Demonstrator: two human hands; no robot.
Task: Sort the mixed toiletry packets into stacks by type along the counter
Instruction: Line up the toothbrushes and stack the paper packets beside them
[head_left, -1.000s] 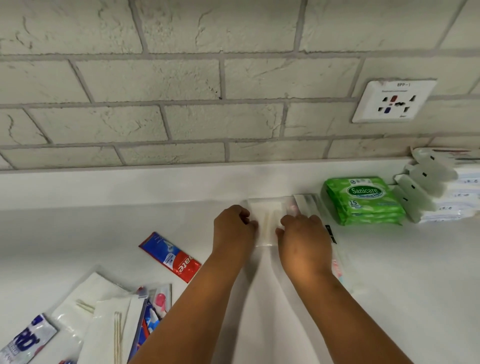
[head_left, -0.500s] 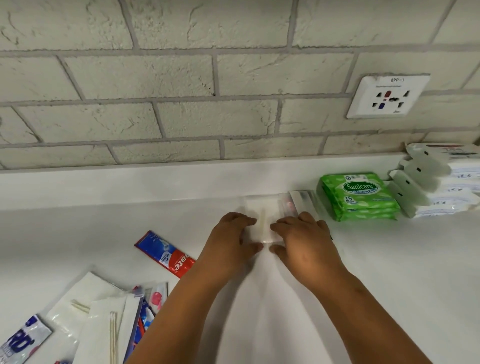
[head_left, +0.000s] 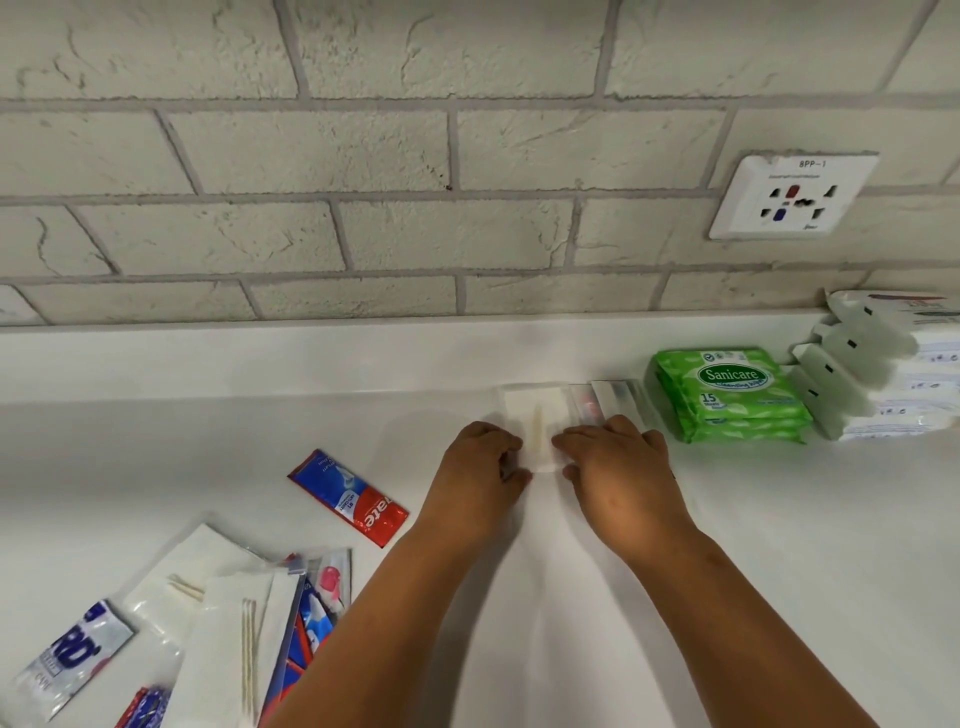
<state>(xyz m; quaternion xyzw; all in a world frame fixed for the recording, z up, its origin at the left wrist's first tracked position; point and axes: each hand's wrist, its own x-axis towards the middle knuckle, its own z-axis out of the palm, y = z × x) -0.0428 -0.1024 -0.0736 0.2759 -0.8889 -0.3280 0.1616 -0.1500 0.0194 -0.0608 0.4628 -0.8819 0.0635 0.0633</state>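
The clear packet with white paper and thin sticks lies at the white counter's back edge, under a brick wall. The left hand and right hand pinch its sides.

I see left hand and right hand pinching swab packet at counter back edge | green wipes right | loose packets front-left corner

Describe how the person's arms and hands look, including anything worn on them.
Two bare forearms come in from the bottom edge. No sleeve, glove, watch, bracelet or ring shows on the left hand or the right hand. The wrists are uncovered, and the fingernails are too blurred to judge.
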